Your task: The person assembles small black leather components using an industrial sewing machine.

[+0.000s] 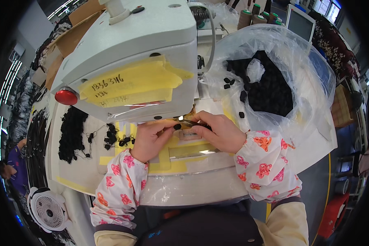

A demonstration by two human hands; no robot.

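At the centre of the frame, my left hand (151, 137) pinches a small black piece (177, 127), and my right hand (220, 130) grips a slim dark tool (199, 124) just beside it, both above the table (184, 189). Black clusters (72, 135) lie at the left, while a clear plastic bag (274, 37) at the right holds a black heap (270, 88). Beyond my hands, a white machine (131, 39) fills the upper middle, with thread cones (244, 19) farther off at the upper right.

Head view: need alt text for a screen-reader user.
At a white machine, a person's left hand pinches a small black piece while the right hand holds a slim dark tool close beside it. More black pieces lie in an open clear plastic bag to the right, and black clusters lie on the table to the left.
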